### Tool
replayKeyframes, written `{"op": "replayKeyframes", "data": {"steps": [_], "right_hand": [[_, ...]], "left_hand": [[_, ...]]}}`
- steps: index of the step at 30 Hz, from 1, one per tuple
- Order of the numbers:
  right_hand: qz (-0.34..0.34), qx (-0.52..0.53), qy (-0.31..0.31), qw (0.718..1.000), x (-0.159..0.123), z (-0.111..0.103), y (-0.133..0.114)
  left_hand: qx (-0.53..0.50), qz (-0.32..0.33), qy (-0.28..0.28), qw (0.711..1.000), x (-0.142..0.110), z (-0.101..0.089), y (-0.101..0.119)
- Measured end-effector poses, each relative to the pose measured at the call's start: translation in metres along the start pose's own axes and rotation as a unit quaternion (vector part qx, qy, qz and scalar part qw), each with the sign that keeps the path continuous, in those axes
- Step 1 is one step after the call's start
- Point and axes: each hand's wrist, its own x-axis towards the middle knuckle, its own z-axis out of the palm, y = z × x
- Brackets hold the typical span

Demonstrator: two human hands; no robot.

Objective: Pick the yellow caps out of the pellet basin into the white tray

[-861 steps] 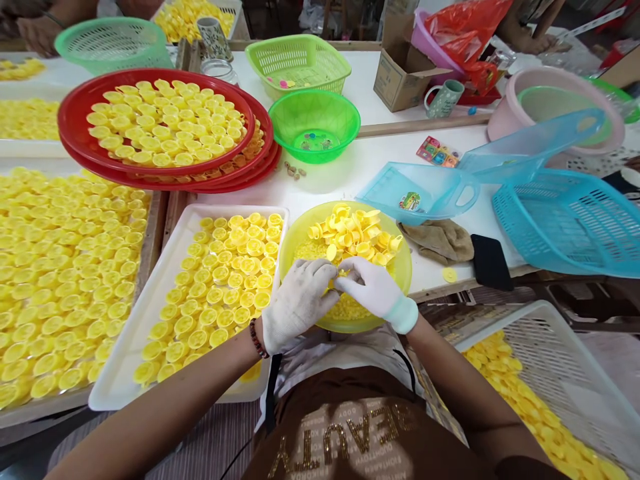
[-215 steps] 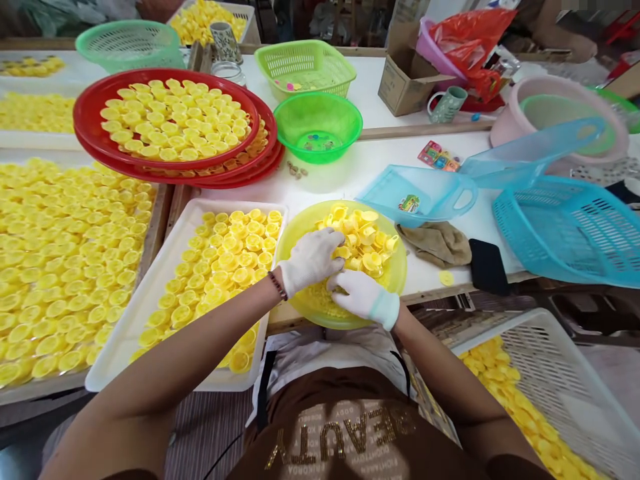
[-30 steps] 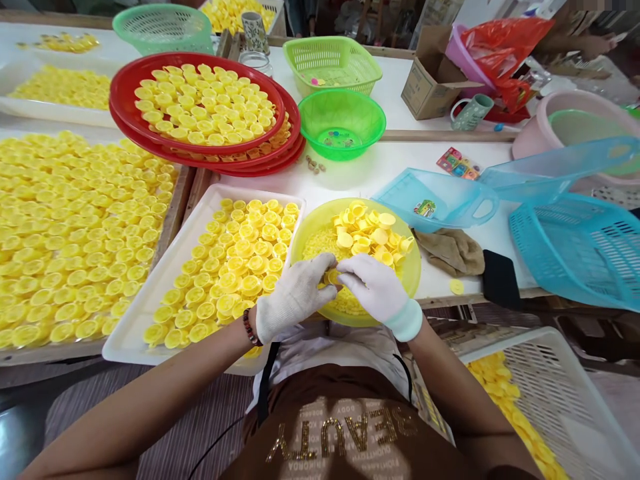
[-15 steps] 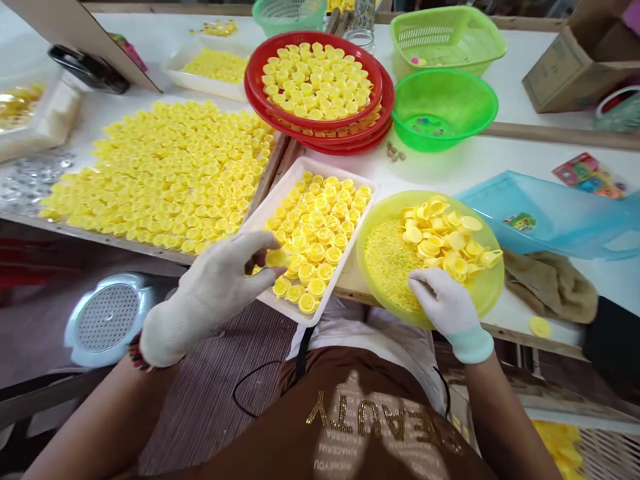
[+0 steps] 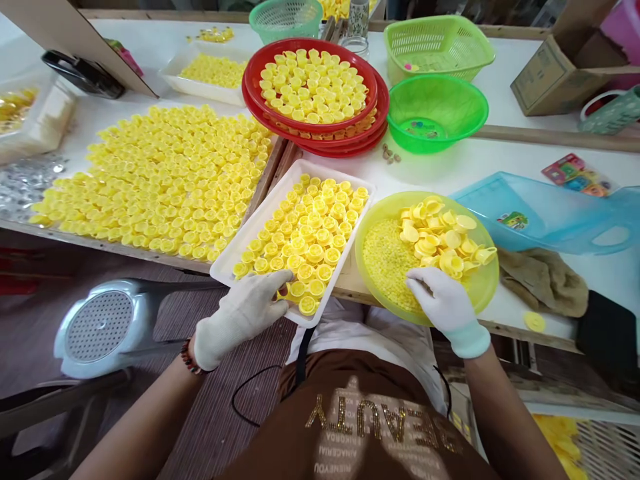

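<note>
In a white glove with bare fingertips, my left hand (image 5: 253,307) is over the near left edge of a white tray (image 5: 224,265). Its thumb and forefinger are apart beside small round yellow cups (image 5: 315,253), and nothing shows between them. The cups stand close together in the tray. My right hand (image 5: 443,300), also gloved, reaches into a yellow bowl (image 5: 487,290), thumb and fingertips pinched together over tiny yellow beads (image 5: 387,260). What the pinch holds, if anything, is hidden. Yellow spoon-like or disc-shaped plastic pieces (image 5: 440,233) are heaped in the bowl behind that hand.
Many more yellow cups (image 5: 160,180) cover the left table. Stacked red trays (image 5: 250,87), a green bowl (image 5: 480,107) and a green basket (image 5: 440,33) stand behind. On the right lie a blue tray (image 5: 560,213) and brown cloth (image 5: 545,280). A stool (image 5: 100,327) is at lower left.
My left hand has moved right and slightly down to the tray's near edge; the blurred yellow piece at its fingers no longer shows there. My right hand stays pinched in the bowl.
</note>
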Motion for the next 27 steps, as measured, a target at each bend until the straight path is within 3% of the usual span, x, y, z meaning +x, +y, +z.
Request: {"op": "replayKeyframes", "data": {"steps": [5, 10, 13, 16, 20, 24, 27], "right_hand": [[0.058, -0.053, -0.053, 0.995, 0.007, -0.003, -0.001], [0.103, -0.135, -0.174, 0.970, 0.031, -0.007, -0.023], [0.108, -0.140, -0.216, 0.960, 0.041, -0.008, -0.031], [0.085, -0.136, -0.240, 0.957, 0.045, -0.009, -0.029], [0.052, -0.105, -0.258, 0.959, 0.047, -0.006, -0.021], [0.050, -0.045, -0.232, 0.970, 0.044, -0.005, -0.010], [0.045, 0.019, -0.167, 0.985, 0.039, -0.014, -0.008]], "left_hand": [[-0.004, 0.010, 0.031, 0.999, 0.004, -0.032, 0.004], [-0.006, 0.135, 0.085, 0.987, 0.053, -0.047, 0.046], [-0.022, 0.231, 0.097, 0.968, 0.104, -0.035, 0.093], [0.019, 0.282, 0.083, 0.956, 0.157, -0.014, 0.138], [0.084, 0.355, 0.062, 0.929, 0.203, 0.006, 0.174], [-0.033, 0.304, 0.073, 0.949, 0.205, 0.005, 0.171], [-0.183, 0.220, 0.019, 0.958, 0.192, -0.001, 0.155]]}}
